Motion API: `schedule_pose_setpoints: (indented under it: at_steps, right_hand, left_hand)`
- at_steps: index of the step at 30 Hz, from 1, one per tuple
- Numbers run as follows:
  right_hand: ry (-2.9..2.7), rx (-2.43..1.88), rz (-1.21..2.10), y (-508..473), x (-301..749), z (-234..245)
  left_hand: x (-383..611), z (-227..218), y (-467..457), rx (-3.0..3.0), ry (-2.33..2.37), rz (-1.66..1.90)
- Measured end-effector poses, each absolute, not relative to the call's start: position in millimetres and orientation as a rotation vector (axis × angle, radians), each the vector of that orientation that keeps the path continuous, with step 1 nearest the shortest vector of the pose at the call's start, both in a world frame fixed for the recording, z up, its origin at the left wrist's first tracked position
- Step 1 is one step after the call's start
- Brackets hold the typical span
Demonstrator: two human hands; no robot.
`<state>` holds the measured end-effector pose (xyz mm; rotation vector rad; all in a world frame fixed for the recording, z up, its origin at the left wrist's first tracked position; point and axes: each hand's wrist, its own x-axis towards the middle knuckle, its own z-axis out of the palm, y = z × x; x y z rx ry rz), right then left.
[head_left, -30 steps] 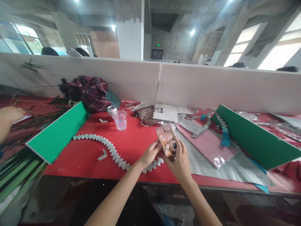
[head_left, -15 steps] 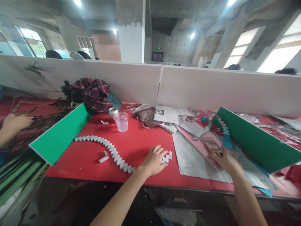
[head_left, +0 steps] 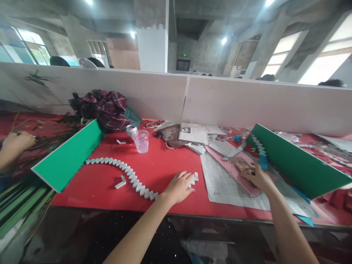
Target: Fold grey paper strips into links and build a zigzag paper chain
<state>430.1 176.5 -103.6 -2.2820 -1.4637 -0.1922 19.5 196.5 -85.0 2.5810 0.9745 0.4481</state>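
My left hand (head_left: 180,186) lies palm down and open, fingers stretched out, over the right part of a zigzag chain of folded white paper (head_left: 133,178). The chain's end (head_left: 195,176) shows beyond the fingertips; the part beneath the palm is hidden. On the right, my right hand (head_left: 260,178) has thumb and fingers about the near end of a phone (head_left: 244,167) with a picture on it. The phone rests on a pink folder (head_left: 217,156), above a printed paper sheet (head_left: 217,187). A loose folded paper piece (head_left: 120,182) lies near the chain.
A clear plastic cup (head_left: 142,142) and a can (head_left: 131,130) stand behind the chain. Green dividers (head_left: 68,157) flank the red table. Papers (head_left: 194,134) and another folded chain (head_left: 258,143) lie farther back. At far left, another person's hand (head_left: 18,143) is among green leaves.
My right hand and the phone have shifted slightly away from me and to the left. My left hand stays flat on the paper chain. The view has shifted a little.
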Motion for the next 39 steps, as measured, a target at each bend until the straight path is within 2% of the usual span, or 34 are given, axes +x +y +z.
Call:
schedule_pose_setpoints:
  at_steps: [5,10,16,22,30,36,39]
  right_hand:
    - [-1.422,-2.438,-0.05,175,419,-99]
    - [-1.487,-2.25,-0.342,187,351,-78]
    - [-2.104,-1.529,0.426,224,231,-59]
    - [-2.186,-1.42,0.316,234,199,-83]
    - [-2.04,-1.362,0.58,229,200,-78]
    - [-1.901,-1.443,0.543,239,210,-84]
    - [-1.783,-1.526,0.437,244,220,-88]
  left_hand:
    - [17,-85,196,2.627,0.97,0.403]
    - [15,-85,199,2.6,1.063,0.379]
    - [14,-79,206,2.631,1.215,0.462]
    - [18,-80,206,2.531,1.42,0.463]
    - [-17,-62,210,2.401,1.493,0.26]
    - [-103,-20,225,2.149,2.09,0.241]
    - [-149,-11,226,1.772,2.365,0.144]
